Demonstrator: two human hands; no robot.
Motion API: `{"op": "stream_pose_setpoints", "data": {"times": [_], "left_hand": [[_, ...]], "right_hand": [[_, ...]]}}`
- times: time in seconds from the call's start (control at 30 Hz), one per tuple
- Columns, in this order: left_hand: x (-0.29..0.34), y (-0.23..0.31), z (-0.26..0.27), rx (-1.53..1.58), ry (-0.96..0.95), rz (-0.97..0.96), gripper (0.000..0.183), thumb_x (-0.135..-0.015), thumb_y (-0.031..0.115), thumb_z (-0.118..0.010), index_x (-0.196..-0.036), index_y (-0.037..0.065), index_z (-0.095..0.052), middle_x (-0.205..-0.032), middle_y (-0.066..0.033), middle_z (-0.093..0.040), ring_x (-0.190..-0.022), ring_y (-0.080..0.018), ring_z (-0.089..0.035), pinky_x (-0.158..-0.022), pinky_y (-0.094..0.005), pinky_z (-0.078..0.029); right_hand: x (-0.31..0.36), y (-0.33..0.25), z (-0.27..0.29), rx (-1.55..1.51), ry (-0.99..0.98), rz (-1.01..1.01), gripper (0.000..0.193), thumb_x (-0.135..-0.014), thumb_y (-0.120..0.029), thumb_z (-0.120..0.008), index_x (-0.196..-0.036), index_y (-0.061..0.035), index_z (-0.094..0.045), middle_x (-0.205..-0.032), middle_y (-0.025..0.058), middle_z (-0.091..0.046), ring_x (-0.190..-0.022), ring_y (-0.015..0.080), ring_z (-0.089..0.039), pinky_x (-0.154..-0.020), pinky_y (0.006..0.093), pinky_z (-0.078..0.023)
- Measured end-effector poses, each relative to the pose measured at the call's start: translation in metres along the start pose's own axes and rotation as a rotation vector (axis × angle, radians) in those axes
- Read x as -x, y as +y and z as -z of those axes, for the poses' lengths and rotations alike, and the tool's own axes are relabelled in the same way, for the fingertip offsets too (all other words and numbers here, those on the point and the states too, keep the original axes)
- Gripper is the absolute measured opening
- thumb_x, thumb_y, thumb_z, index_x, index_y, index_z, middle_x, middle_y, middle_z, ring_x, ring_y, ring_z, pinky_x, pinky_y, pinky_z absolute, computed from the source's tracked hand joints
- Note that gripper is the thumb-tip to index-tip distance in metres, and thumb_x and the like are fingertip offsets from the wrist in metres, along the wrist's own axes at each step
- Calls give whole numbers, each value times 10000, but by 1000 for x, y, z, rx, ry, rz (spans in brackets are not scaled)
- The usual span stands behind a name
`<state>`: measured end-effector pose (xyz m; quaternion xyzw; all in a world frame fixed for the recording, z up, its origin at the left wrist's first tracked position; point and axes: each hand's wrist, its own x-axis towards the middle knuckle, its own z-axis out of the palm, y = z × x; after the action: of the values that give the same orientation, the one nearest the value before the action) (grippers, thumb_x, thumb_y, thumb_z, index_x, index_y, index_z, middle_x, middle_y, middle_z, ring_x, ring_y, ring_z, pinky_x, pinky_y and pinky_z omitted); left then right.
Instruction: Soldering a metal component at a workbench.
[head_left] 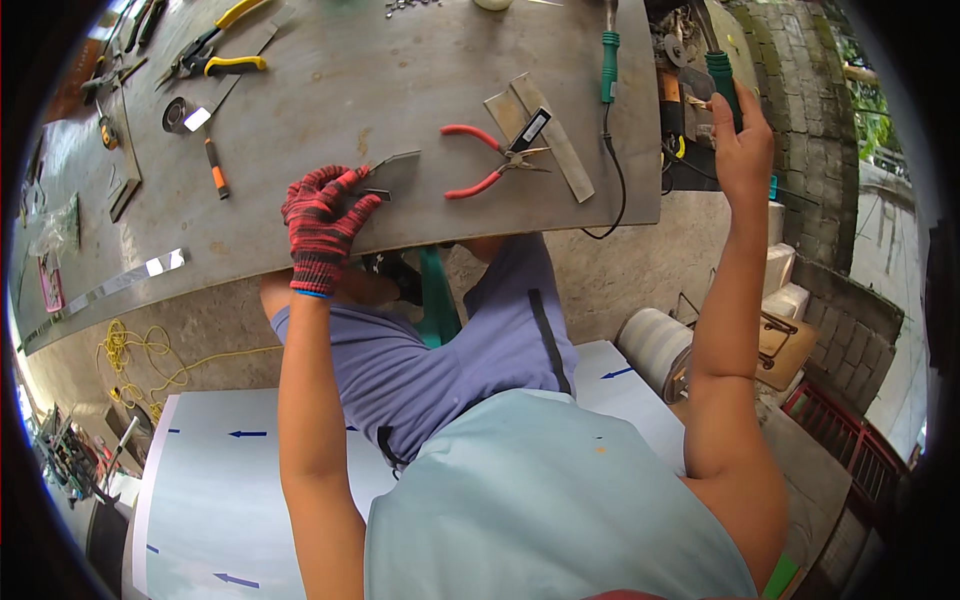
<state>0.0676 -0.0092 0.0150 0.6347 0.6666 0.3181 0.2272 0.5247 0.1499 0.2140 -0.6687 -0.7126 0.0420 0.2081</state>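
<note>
My left hand (328, 215), in a red and black knit glove, is over the near edge of the metal table. Its fingers pinch a small bent metal piece (400, 157), whose thin grey ends stick out past the fingertips. My bare right hand (745, 150) is wrapped round the green handle of a soldering iron (718, 68), beyond the table's right edge, with the metal shaft pointing away from me. Red-handled pliers (490, 165) lie open between my hands, partly beside flat metal strips (555, 140). A second green-handled tool (609, 65) with a black cord rests near the right edge.
Yellow-handled snips (215, 50), a tape roll (175, 115), an orange-and-black-handled tool (216, 170) and a metal square (125, 185) lie on the table's left. A shiny strip (150, 268) lies near its front edge. Yellow cord (130, 350) tangles on the floor.
</note>
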Motion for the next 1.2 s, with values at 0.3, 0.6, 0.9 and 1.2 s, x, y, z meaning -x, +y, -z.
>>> {"op": "stream_pose_setpoints", "data": {"times": [0.3,0.6,0.9,1.2], "left_hand": [[-4,7,-1,14,-40,53,472,-739,162,-931,-1199,147,-825,-1196,-87,-735,-1132,-278,-614,-1019,-418,-502],[-9,1,-4,-47,-23,20,513,-727,392,-928,-1216,280,-821,-1178,-23,-743,-1112,-275,-626,-1041,-434,-446],[-5,-1,0,-49,-46,76,506,-740,427,-921,-1222,310,-819,-1192,-6,-742,-1156,-280,-604,-1048,-452,-448],[-7,0,-3,-35,-52,65,515,-741,462,-912,-1226,316,-817,-1205,-17,-739,-1156,-289,-607,-1056,-454,-448]], "right_hand": [[-38,110,-127,23,128,12,426,-1008,-201,-684,-1368,20,-628,-1271,257,-702,-1184,452,-659,-1012,490,-519],[-75,150,-181,131,147,12,457,-1002,-320,-710,-1341,-18,-658,-1215,266,-709,-1159,447,-663,-996,506,-519],[-75,163,-197,18,-21,-161,626,-1042,-541,-604,-1422,-46,-656,-1361,245,-691,-1288,430,-637,-1068,475,-501],[-79,278,-220,947,534,425,599,-1044,-461,-646,-1478,-48,-622,-1393,195,-693,-1277,313,-669,-1086,402,-497]]}}
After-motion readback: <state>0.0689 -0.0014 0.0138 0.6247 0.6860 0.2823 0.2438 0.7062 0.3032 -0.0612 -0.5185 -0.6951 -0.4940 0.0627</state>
